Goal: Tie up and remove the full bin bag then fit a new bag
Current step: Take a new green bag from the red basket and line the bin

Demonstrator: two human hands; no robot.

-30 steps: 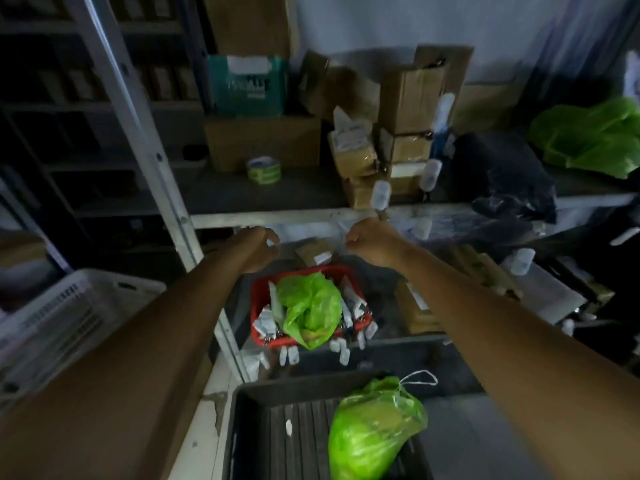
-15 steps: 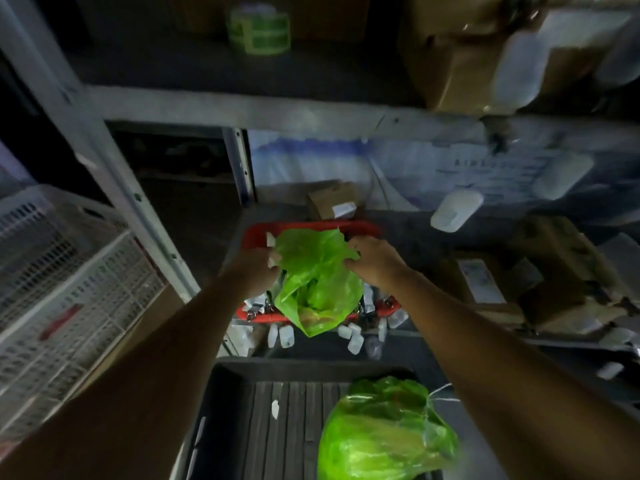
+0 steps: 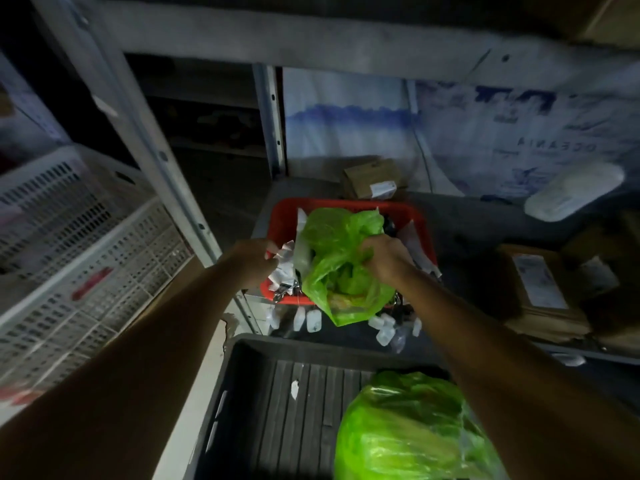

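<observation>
A red basket (image 3: 346, 205) stands on a low shelf, with white slips and small bottles in it. A crumpled green bag (image 3: 329, 244) lies in the basket and hangs over its near rim. My right hand (image 3: 388, 259) grips the bag's bunched top right part. My left hand (image 3: 256, 261) is at the basket's left rim, fingers curled over it, beside the white slips. A second green bag (image 3: 415, 431), full and closed, sits in a dark grey crate (image 3: 249, 393) at the bottom of the view.
White slatted crates (image 3: 86, 258) stack at the left behind a metal shelf upright (image 3: 138, 133). Cardboard boxes (image 3: 540, 289) and a white bottle (image 3: 571, 192) lie on the shelf to the right. Small white bottles (image 3: 311, 320) hang below the basket's front edge.
The view has tipped down and closer to the basket. My left hand has moved off the green bag to the basket's left rim. My right hand keeps its grip on the bag.
</observation>
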